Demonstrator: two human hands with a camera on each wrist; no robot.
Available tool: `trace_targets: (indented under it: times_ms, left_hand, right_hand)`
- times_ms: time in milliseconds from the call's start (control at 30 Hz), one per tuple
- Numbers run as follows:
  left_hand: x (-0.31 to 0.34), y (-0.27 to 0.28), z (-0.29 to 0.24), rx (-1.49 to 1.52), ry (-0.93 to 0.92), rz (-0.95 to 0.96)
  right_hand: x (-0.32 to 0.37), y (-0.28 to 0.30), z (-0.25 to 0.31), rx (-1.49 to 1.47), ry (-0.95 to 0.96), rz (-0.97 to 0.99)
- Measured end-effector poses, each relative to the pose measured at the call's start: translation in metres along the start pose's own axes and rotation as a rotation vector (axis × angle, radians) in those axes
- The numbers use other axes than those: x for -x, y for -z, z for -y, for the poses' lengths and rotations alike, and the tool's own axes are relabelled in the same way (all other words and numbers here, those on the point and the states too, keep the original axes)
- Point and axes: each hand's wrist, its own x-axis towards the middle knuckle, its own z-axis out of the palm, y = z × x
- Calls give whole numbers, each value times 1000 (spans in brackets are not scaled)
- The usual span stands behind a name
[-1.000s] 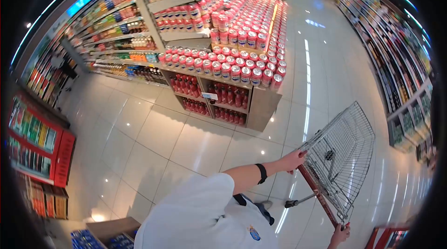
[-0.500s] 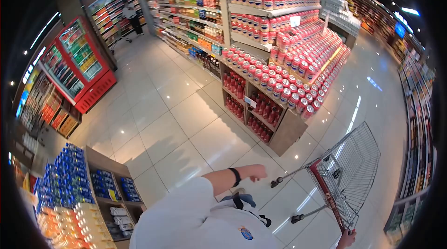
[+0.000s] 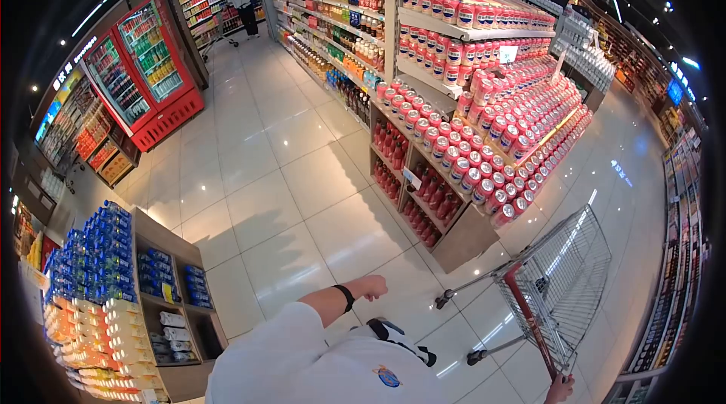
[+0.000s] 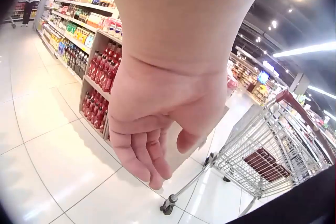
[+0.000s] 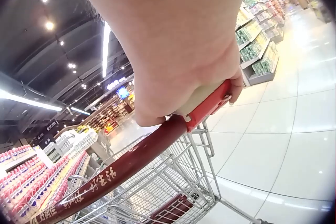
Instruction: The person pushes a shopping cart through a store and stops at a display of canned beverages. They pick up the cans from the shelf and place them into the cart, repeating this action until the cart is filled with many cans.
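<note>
My left hand [image 3: 370,287] hangs in the air over the floor, a dark band on its wrist. In the left wrist view its fingers [image 4: 139,153] are loosely curled with nothing in them. At the lower right, my right hand [image 3: 560,387] grips the near end of the shopping cart's dark red handle [image 3: 525,309]. The right wrist view shows that hand [image 5: 184,90] wrapped over the bright red end piece [image 5: 210,106] of the bar. Inside the wire shopping cart [image 3: 578,275] no goods show.
Ahead stands a display of pink-red cans [image 3: 469,158], with red bottles [image 3: 427,192] in its lower shelves. A red drinks fridge [image 3: 170,117] is at the left, and blue-capped bottles [image 3: 98,245] at the lower left. Far back a person [image 3: 242,7] stands by another cart. Tiled floor [image 3: 287,215] lies between.
My left hand has let go of the cart handle and moved left, away from it. The right hand keeps its hold. The head view has turned left, bringing the fridge and blue-capped bottles into sight.
</note>
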Motion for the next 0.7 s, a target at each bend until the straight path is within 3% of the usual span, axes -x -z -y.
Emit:
trace_targets:
  times_ms: [133, 200, 300, 433, 567, 700]
  left_hand:
    - [-19, 14, -2, -38, 14, 26]
    - [-22, 21, -2, 46, -18, -95]
    - [-7, 33, -7, 148, -6, -254]
    - [1, 37, -7, 239, 57, -254]
    - [-1, 14, -16, 184, 127, -250]
    - [10, -40, -62, 146, 133, -204]
  right_hand:
    - [-58, -47, -3, -31, -18, -49]
    - [-68, -44, 8, -15, 22, -115]
    - [-96, -45, 18, -55, 89, -66]
    - [-140, -47, 28, -139, 180, -124]
    - [-195, -54, 34, -218, 300, -143]
    - [-243, -49, 46, -294, 419, -135]
